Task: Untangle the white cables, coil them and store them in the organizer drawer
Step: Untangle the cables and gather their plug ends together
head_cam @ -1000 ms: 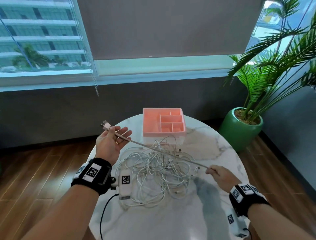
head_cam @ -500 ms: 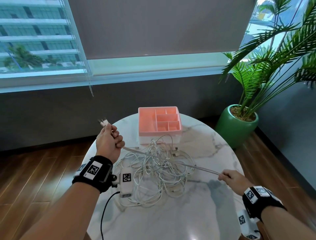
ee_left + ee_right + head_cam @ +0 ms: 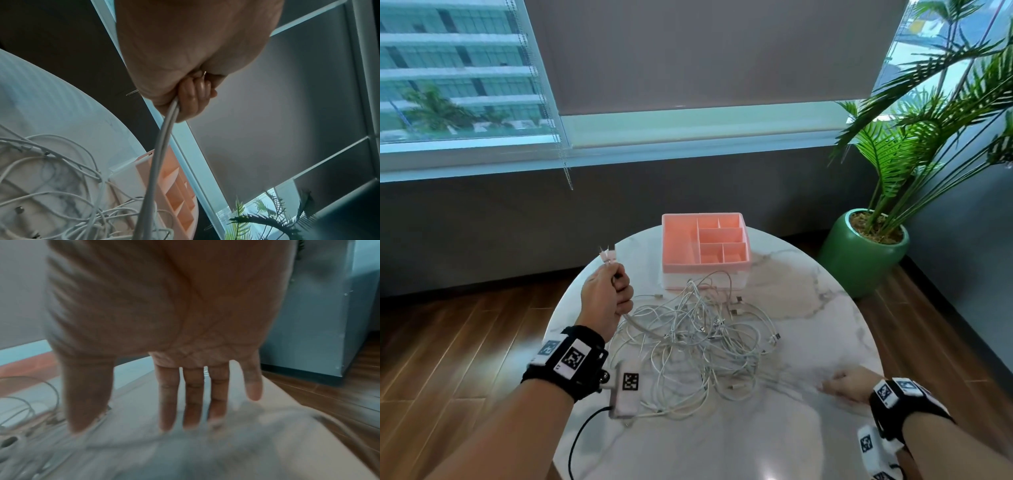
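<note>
A tangle of white cables (image 3: 698, 339) lies in the middle of the round marble table (image 3: 808, 291). Behind it stands the pink organizer (image 3: 678, 246) with several compartments, on a white base. My left hand (image 3: 606, 298) is raised over the table's left side, fist closed round a doubled white cable (image 3: 162, 146). Its two plugs (image 3: 607, 255) stick up above the fist, and the strands run down into the pile. My right hand (image 3: 849, 385) is low over the table's near right, fingers (image 3: 193, 399) straight and spread, holding nothing; that view is blurred.
A potted palm in a green pot (image 3: 863, 253) stands on the wooden floor to the right of the table. A window and a dark wall run behind. A black wire (image 3: 582, 435) hangs from my left wrist camera. Bare marble shows to the right of the pile and in front of it.
My right hand slid out along the stretched cable toward the near right and let go; its fingers are now straight. The left hand closed into a fist on the cable, which now hangs slack.
</note>
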